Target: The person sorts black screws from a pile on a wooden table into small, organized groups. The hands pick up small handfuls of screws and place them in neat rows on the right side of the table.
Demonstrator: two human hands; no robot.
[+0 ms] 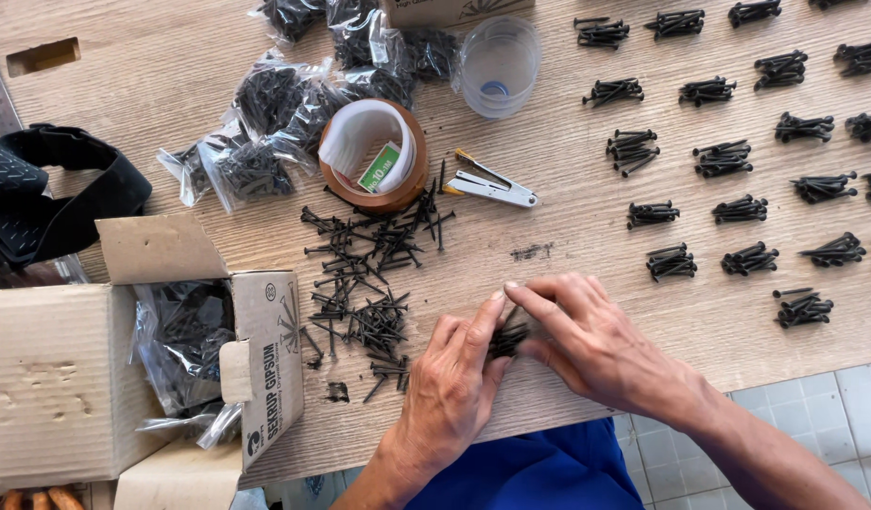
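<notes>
Right now the left hand (pixel 450 382) and the right hand (pixel 587 340) meet over one small bunch of black screws (pixel 507 338) lying on the tabletop (pixel 549 217). Both grips are closed on the bunch, with fingers curled around it from each side.

Beyond the right grip, about twenty small bundles of screws (pixel 738 210) sit in neat rows, well apart from each other. Some rows run out of view, so the full count cannot be told. Just past the left grip lies one loose pile of screws (pixel 365 274). Farther on from it are one roll of brown tape (pixel 374 156), one small stapler (pixel 492 184) and one clear plastic cup (pixel 497 66). The cup looks empty.

About six clear bags of screws (pixel 265 132) lie heaped near the tape. One open cardboard box (pixel 95 368), off beyond the left grip, has plastic bags of screws inside. One black strap (pixel 48 189) lies above the box.

The near edge of the tabletop runs just under the wrists. Bare wood lies between the grips and the bundles.
</notes>
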